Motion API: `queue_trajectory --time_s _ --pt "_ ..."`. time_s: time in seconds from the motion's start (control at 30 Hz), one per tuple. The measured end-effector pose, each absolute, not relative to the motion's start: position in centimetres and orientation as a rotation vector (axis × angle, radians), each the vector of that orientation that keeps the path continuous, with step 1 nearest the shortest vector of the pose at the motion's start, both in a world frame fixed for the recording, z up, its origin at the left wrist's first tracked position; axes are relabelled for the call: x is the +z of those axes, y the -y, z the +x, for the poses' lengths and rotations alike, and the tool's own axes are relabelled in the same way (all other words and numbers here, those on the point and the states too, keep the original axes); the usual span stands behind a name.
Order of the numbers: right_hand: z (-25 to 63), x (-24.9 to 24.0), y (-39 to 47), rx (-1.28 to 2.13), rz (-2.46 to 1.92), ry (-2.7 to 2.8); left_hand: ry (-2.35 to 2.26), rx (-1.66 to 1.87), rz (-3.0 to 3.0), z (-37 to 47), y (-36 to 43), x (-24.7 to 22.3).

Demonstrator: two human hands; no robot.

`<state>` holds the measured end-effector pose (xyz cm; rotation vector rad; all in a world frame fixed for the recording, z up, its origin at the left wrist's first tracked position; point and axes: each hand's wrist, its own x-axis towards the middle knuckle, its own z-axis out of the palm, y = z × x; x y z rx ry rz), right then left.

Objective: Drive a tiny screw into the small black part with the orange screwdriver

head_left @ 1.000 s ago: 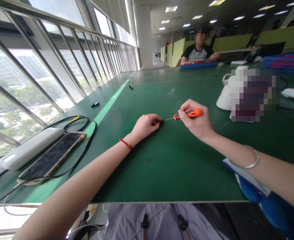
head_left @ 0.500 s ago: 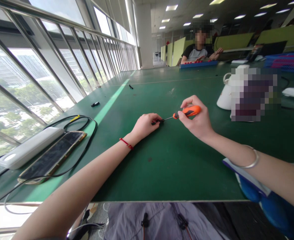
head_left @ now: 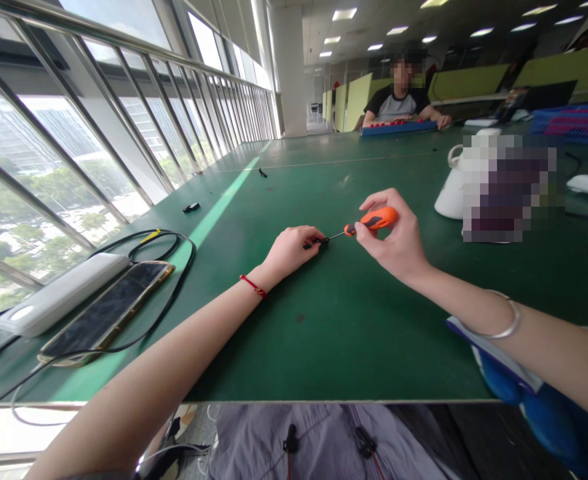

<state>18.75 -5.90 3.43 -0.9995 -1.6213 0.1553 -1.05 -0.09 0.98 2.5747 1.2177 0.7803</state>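
My left hand (head_left: 294,252) rests on the green table (head_left: 274,347), its fingers closed on a small black part (head_left: 324,241). An orange and black screwdriver (head_left: 381,218) is pinched by the handle in my right hand (head_left: 397,237), which is held to the right of the part. The thin metal shaft points left and its tip meets the black part at my left fingertips. What the part is exactly is too small to tell.
A phone (head_left: 107,313), a white power strip (head_left: 64,293) and looped black cable lie at left. Small black pieces (head_left: 191,208) (head_left: 263,173) lie further back. A white jug (head_left: 450,193) stands at right. Across the table sits a person (head_left: 399,103) behind a blue tray (head_left: 399,129).
The screwdriver handle has shifted slightly left and turned a little in my right hand. The person across the table has lowered a raised hand to the tray's right end.
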Motion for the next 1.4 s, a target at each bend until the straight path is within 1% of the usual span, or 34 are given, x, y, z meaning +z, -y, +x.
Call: queue_trajectory --time_s 0.1,0.27,0.47,0.67,0.83,0.93,1.07,1.27,1.4 --pt "18.8 3.4 5.8 0.162 -0.955 1.596 -1.220 0.780 2.573 -1.0 0.1 1.0" --pt "18.7 3.5 5.9 0.162 -1.068 1.646 -1.221 0.782 2.556 -0.9 0.3 1.1" --pt "18.8 3.0 5.2 0.064 -0.875 1.553 -1.231 0.785 2.559 -0.8 0.3 1.3" --pt "18.8 3.2 5.2 0.073 -1.037 1.606 -1.221 0.775 2.526 -0.5 0.2 1.3" --pt "18.9 3.1 5.0 0.007 -0.926 1.537 -1.211 0.737 2.579 0.2 -0.6 1.5" --pt "19.0 3.2 4.8 0.020 -0.986 1.510 -1.184 0.705 2.622 0.9 -1.2 1.6" --pt "19.2 3.4 4.9 0.079 -1.139 1.542 -1.158 0.764 2.618 1.4 -1.4 1.1" --pt "19.5 3.2 4.6 -0.015 -0.993 1.485 -1.133 0.812 2.597 1.0 -1.3 0.2" --pt "19.5 3.3 4.8 0.025 -1.109 1.514 -1.120 0.811 2.598 0.9 -1.4 0.2"
